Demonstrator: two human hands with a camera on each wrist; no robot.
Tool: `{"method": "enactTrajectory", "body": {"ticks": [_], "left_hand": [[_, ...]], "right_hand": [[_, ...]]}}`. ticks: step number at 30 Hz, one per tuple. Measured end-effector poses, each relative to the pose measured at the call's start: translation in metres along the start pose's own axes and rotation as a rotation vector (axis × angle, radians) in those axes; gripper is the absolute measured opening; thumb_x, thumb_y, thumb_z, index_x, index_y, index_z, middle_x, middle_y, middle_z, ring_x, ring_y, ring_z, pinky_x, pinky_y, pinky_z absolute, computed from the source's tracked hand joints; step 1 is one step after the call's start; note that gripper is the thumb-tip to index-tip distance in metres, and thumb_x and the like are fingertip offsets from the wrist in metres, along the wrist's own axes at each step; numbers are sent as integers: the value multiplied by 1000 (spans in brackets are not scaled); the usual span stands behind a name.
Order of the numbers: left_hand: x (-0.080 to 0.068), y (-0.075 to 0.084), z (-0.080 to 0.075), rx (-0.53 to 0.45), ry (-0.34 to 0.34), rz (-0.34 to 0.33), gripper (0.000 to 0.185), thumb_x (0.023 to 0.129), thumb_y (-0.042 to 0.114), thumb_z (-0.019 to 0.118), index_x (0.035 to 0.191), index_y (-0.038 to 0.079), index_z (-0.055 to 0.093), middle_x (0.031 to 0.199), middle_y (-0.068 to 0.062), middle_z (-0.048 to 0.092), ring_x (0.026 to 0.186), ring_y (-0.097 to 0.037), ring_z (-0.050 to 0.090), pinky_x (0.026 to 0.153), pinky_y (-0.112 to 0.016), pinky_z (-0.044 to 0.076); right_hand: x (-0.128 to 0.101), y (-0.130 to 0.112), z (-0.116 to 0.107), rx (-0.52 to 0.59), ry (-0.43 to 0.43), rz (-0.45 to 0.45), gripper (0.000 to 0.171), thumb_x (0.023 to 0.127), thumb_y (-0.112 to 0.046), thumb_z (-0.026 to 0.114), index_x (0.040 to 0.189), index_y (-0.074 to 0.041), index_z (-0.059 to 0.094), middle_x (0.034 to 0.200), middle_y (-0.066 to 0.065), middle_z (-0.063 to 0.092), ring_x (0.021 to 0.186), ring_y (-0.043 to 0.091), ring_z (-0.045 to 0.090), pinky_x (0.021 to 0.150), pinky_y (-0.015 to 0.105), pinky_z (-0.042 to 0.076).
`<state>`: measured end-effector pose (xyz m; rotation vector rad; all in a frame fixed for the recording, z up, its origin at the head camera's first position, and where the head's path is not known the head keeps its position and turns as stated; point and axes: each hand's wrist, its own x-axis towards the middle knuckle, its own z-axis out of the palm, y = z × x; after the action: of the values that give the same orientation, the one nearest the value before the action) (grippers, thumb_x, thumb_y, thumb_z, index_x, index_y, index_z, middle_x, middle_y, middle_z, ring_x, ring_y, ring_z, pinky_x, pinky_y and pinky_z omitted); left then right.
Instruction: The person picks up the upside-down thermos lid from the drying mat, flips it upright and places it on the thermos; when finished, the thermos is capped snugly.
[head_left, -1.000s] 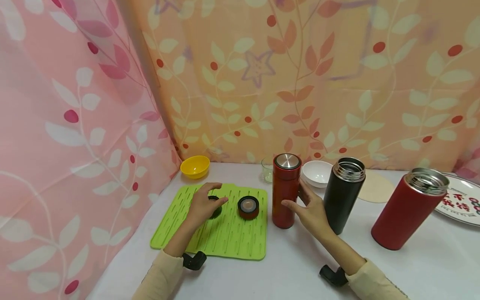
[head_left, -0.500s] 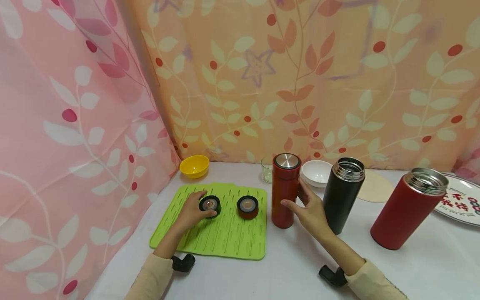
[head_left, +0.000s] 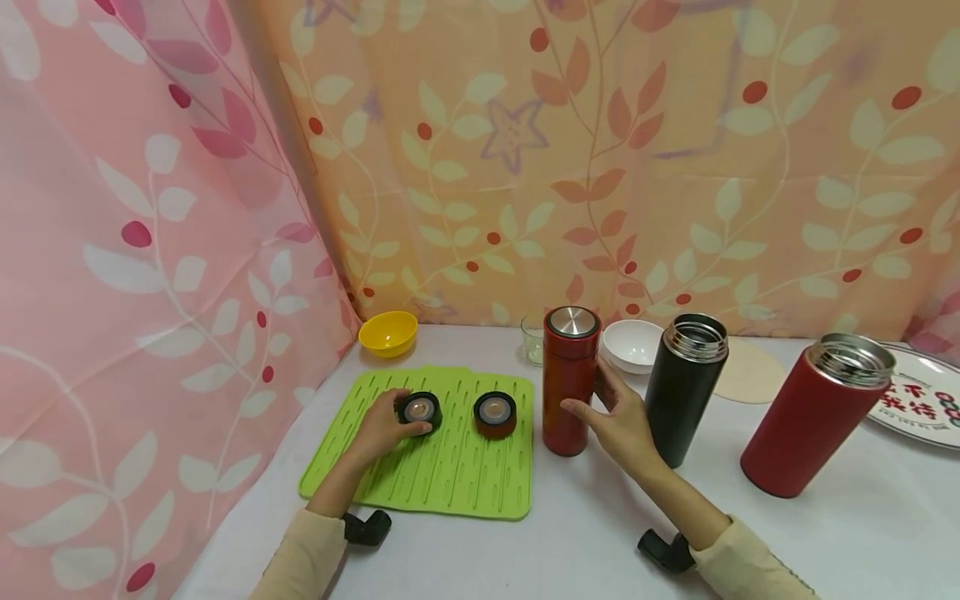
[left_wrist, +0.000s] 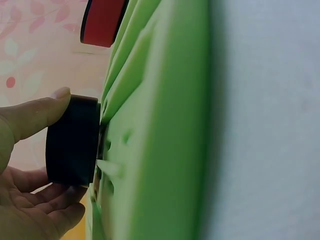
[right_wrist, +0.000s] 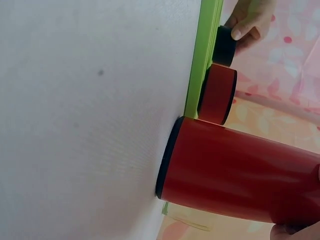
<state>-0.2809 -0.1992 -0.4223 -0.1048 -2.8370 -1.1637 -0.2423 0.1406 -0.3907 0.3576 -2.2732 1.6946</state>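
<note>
Leaf-print curtains (head_left: 600, 167) back the white table (head_left: 585, 542); left hand (head_left: 382, 427) pinches black lid (head_left: 419, 408), right hand (head_left: 622, 421) relaxed.

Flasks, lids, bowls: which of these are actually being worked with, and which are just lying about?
In use:
left hand gripping black lid on green mat
right hand touching capped red flask

Lying about:
red lid
black flask
open red flask
yellow bowl
white bowl
glass
plate

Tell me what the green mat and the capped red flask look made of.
Green mat: likely silicone or soft rubber, matte, with moulded ridges and slots. Capped red flask: probably metal with a smooth satin red coating; its lid top is a brushed silver disc, apparently steel.
</note>
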Motion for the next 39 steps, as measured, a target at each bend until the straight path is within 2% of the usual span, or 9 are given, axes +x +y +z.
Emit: {"method": "enactTrajectory", "body": {"ticks": [7, 10, 15, 20, 27, 30, 35, 39], "left_hand": [[-1, 5, 2, -2, 34, 6, 69, 69, 20, 81, 125, -4, 48, 124, -21, 54, 117, -36, 49, 98, -49, 39], [-3, 12, 3, -39, 55, 23, 71, 67, 19, 82, 126, -2, 50, 124, -19, 54, 115, -33, 50, 98, -47, 40], [-9, 32, 6, -146, 59, 94, 72, 64, 17, 83, 126, 0, 50, 123, -17, 54, 113, -30, 52, 97, -44, 43], [-17, 49, 11, -209, 81, 171, 71, 63, 17, 84, 125, 2, 52, 118, -13, 55, 112, -28, 54, 94, -40, 47], [-33, 76, 19, -310, 75, 315, 70, 63, 17, 83, 126, 8, 53, 118, -7, 54, 114, -22, 52, 94, -35, 47], [-42, 92, 21, -345, 74, 368, 71, 63, 12, 83, 127, 6, 51, 120, -8, 54, 114, -21, 52, 95, -33, 46], [-54, 118, 23, -412, 66, 438, 70, 61, 1, 82, 123, 0, 50, 122, -14, 53, 113, -25, 53, 98, -35, 44], [-54, 129, 30, -405, 54, 509, 70, 61, 6, 83, 123, 7, 51, 122, -8, 53, 113, -19, 54, 97, -30, 45]], "right_hand": [[0, -1, -2, -12, -11, 31, 83, 79, -25, 71, 146, -13, 24, 147, 10, 35, 131, 28, 39, 101, 44, 36], [0, 0, -2, -26, -19, 34, 83, 80, -26, 71, 146, -12, 23, 147, 11, 34, 131, 29, 39, 102, 44, 35], [-2, 1, -4, -44, -27, 38, 83, 80, -28, 70, 147, -12, 22, 148, 11, 31, 132, 29, 37, 102, 42, 36], [-4, 1, -6, -45, -38, 34, 82, 81, -29, 69, 147, -15, 22, 149, 8, 30, 133, 28, 36, 101, 39, 36], [-11, 1, -16, -80, -13, -67, 76, 82, -24, 69, 145, -14, 29, 145, 8, 38, 131, 25, 40, 98, 32, 38], [-15, 0, -20, -77, -3, -103, 73, 81, -21, 70, 143, -14, 32, 143, 7, 41, 130, 22, 41, 97, 25, 39], [-22, -5, -26, -42, 2, -136, 67, 82, -17, 68, 141, -18, 37, 140, 7, 45, 127, 8, 44, 94, 13, 38], [-29, -11, -28, 19, 7, -155, 59, 84, -11, 66, 137, -16, 43, 137, 11, 48, 121, -3, 47, 94, 12, 39]]}}
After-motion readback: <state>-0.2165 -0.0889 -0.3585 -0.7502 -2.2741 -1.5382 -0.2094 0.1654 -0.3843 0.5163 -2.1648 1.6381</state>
